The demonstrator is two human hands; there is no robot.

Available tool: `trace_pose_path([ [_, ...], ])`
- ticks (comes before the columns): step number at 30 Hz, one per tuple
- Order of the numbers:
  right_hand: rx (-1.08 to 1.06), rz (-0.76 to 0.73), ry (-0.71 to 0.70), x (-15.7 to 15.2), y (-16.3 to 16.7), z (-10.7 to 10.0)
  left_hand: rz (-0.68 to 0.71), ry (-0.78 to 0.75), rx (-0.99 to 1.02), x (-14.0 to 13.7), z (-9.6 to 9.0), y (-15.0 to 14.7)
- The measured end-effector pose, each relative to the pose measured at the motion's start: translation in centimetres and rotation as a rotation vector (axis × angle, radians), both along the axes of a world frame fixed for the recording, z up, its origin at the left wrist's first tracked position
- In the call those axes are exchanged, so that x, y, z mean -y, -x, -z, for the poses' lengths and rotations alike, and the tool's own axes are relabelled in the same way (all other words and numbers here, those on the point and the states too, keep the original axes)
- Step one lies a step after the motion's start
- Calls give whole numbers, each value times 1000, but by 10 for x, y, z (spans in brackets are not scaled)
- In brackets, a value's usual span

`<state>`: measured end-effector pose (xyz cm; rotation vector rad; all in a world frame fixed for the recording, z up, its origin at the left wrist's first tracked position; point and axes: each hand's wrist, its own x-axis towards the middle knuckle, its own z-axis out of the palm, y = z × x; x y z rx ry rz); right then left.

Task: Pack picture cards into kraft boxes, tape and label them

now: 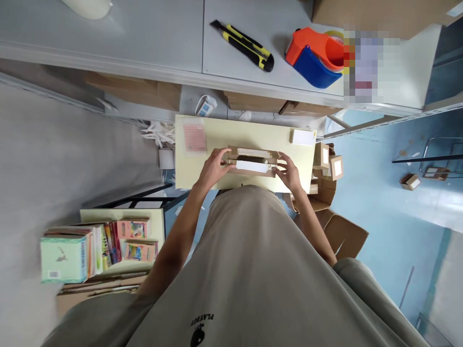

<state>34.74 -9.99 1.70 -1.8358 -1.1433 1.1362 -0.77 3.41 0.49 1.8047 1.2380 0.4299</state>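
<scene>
Between my hands, on the pale yellow table (217,131), is a small brown cardboard box (274,171) with its top open. White labels (252,166) show on its long sides or flaps, and something dark that I cannot make out lies inside. My left hand (214,168) grips the box's left end, thumb and fingers bent round the edge. At the right end my right hand (289,173) pinches the edge in the same way. A pink printed sheet (194,137) lies left of the box, and a small white box or card (304,137) lies to the right.
Along the shelf (152,29) beyond the table are a black-and-yellow utility knife (246,46) with its blade end showing and an orange-and-blue tape dispenser (314,58). Small boxes (327,161) in an open carton stand at the right. Books (65,258) fill a stand at the lower left.
</scene>
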Motion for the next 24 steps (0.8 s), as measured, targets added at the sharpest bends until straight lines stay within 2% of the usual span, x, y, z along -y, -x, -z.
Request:
trace_pose_path([
  [7,93,-36,-40,-1,2,0,-17,-7,63,3,14,0],
  [14,55,3,-47,0,5,-4,-18,0,74,4,12,2],
  [24,38,82,-53,-2,7,19,-64,8,46,3,18,-6],
])
